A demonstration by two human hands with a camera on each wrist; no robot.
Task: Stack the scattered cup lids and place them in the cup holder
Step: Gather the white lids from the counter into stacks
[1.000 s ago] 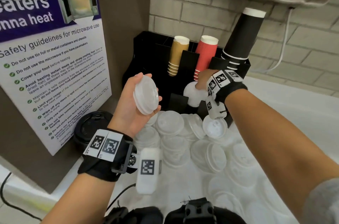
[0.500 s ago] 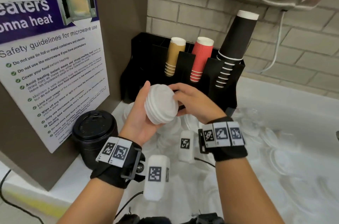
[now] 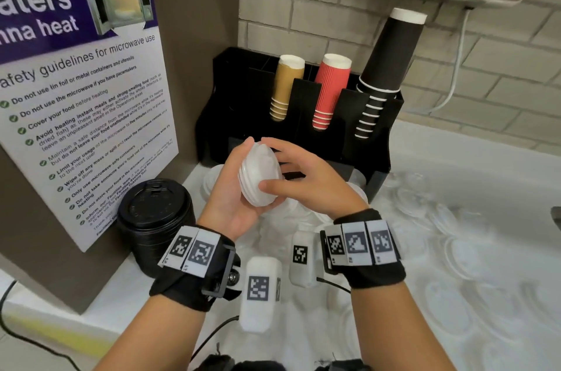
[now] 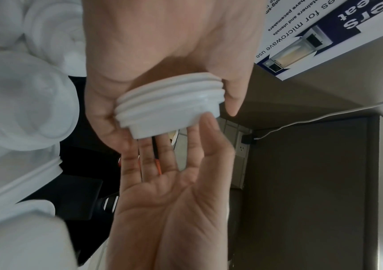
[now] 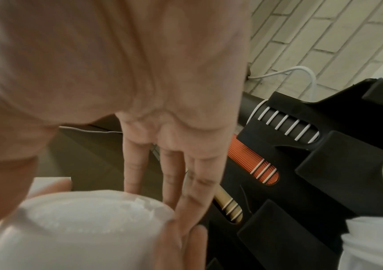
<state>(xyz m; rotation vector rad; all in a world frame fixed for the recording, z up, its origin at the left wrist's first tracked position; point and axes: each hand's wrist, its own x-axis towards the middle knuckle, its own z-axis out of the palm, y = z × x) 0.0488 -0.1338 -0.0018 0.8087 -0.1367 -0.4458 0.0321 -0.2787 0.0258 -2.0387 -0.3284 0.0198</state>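
Behind the hands stands a black cup holder point(image 3: 379, 133) against the brick wall point(image 3: 303, 6). Three stacks of paper cups lean in its slots: tan cups point(image 3: 287, 86) on the left, red cups point(image 3: 331, 91) in the middle, tall black cups point(image 3: 385, 67) on the right. Left of it, a stack of black lids point(image 3: 154, 212) sits by a brown panel with a microwave safety poster point(image 3: 82, 91). Loose white lids point(image 3: 449, 218) lie all over the white counter point(image 3: 485, 158), blurry on the right side. A white cable point(image 3: 455, 67) hangs down the wall.

In front of the holder, up off the counter, is a small stack of white lids point(image 3: 259, 177). The left hand point(image 3: 230, 197) holds it on edge, palm up, thumb on top and fingers curled under. The right hand point(image 3: 306, 185) comes in from the right, palm toward the stack. Its fingers are fairly straight and close together, and its thumb tip touches the stack's face. In the left wrist view its fingertips point(image 4: 209, 120) sit at the stack's rim.
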